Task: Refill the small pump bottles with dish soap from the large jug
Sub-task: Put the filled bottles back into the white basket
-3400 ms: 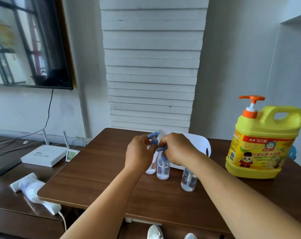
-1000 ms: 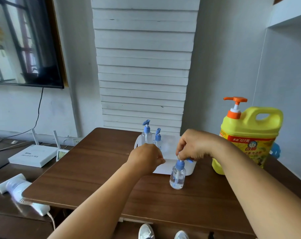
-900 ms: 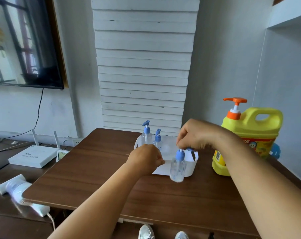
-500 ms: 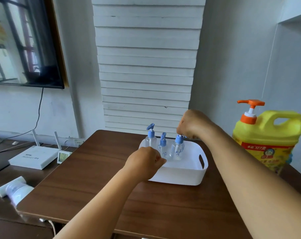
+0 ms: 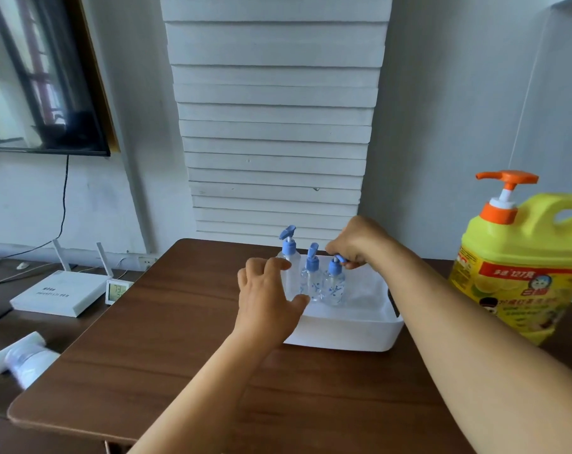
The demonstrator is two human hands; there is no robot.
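Three small clear pump bottles with blue pumps stand upright in a row inside the white bin (image 5: 343, 332) on the brown table. My right hand (image 5: 356, 244) pinches the blue pump head of the rightmost bottle (image 5: 334, 286). The middle bottle (image 5: 311, 280) and the taller left bottle (image 5: 290, 270) stand free. My left hand (image 5: 268, 299) hovers at the bin's left front rim with its fingers spread and holds nothing. The large yellow jug (image 5: 524, 273) with an orange pump stands at the right of the bin.
A white router (image 5: 60, 293) and a small thermometer display (image 5: 116, 291) sit on the lower dark desk at the left. A white device (image 5: 22, 357) lies near that desk's front. The wall and white slatted panel rise behind the table (image 5: 180, 339).
My right hand lifted the third small bottle off the table and set it into the bin beside the other two. My left hand's fingers uncurled and spread at the bin's rim.
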